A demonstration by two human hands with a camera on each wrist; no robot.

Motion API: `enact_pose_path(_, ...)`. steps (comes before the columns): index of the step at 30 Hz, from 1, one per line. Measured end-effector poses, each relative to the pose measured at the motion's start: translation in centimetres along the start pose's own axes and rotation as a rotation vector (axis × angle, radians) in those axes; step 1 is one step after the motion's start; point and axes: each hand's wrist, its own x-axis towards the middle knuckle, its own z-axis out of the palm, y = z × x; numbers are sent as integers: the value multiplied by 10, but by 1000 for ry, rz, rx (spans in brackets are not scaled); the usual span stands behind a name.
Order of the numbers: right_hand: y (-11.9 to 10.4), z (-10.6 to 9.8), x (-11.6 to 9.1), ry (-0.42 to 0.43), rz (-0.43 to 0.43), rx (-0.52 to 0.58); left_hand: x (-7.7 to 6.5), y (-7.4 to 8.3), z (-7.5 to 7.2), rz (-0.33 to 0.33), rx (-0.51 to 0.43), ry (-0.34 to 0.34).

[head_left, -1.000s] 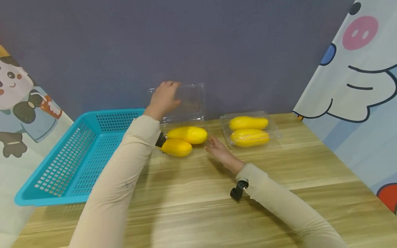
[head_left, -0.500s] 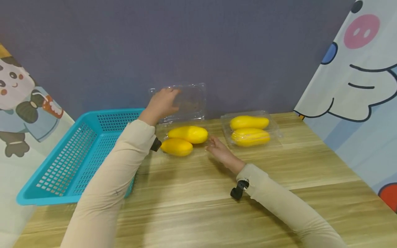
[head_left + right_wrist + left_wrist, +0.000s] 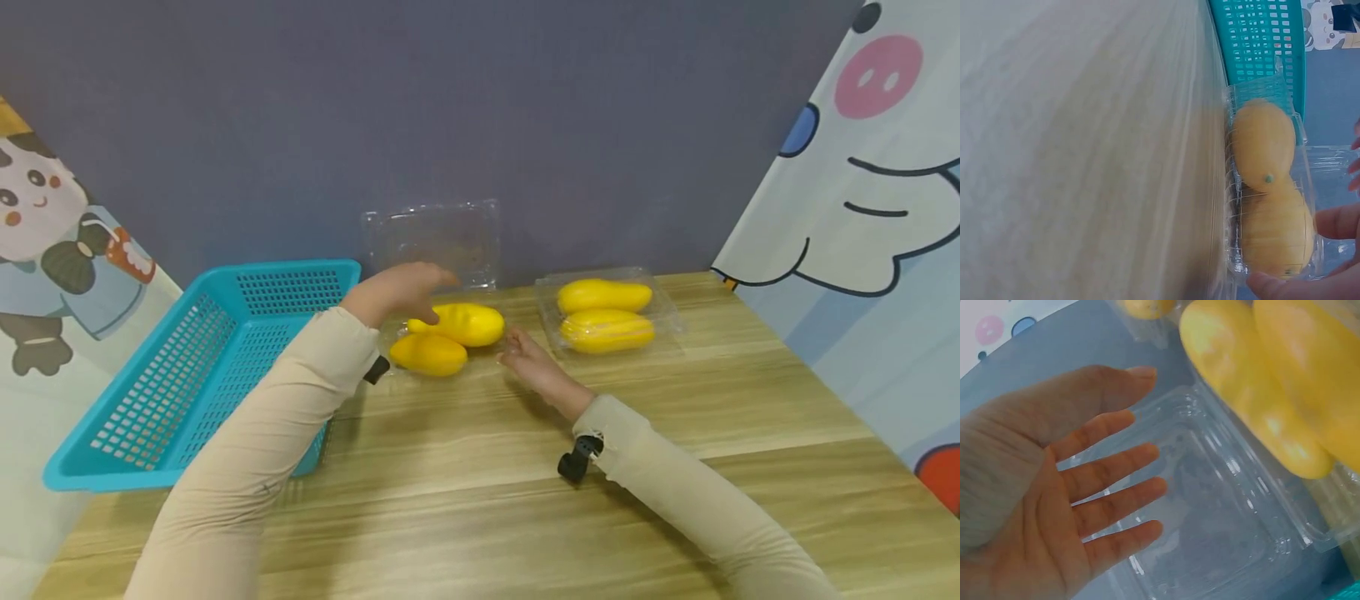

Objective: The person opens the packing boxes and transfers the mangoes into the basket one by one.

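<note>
Two smooth yellow oblong fruits [image 3: 429,356] lie in the base of a clear plastic clamshell box, whose lid [image 3: 435,242] stands raised behind them. Over the rear fruit is my left hand [image 3: 401,292], fingers spread and holding nothing. The left wrist view has the same hand [image 3: 1066,494] palm in sight, in front of the transparent lid. At the box's right end rests my right hand [image 3: 543,375]. In the right wrist view its thumb [image 3: 1266,285] is by the near corner, with a finger [image 3: 1338,222] at the far side.
A turquoise slotted basket [image 3: 75,471] stands left of the box, close to it. To the right, another clear clamshell box [image 3: 663,317] contains two similar yellow fruits [image 3: 606,331]. A grey wall panel [image 3: 600,125] rises behind the wooden table [image 3: 480,500].
My left hand has let go of the raised lid and moved down and forward to above the rear fruit. The lid stays upright. My right hand has hardly moved.
</note>
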Motion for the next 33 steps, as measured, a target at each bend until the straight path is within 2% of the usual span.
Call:
enact_pose_path(7, 2, 0, 3, -21, 4, 19, 0, 0, 12, -35, -26, -130)
enact_pose_path(16, -3, 2, -2, 37, -15, -16, 4, -1, 20, -42, -47, -200)
enact_pose_path(24, -2, 2, -2, 44, -19, -33, 3, -2, 25, -24, -41, -213)
enact_pose_path(33, -8, 4, -5, 53, -4, -31, 5, -13, 38, -45, -59, -217)
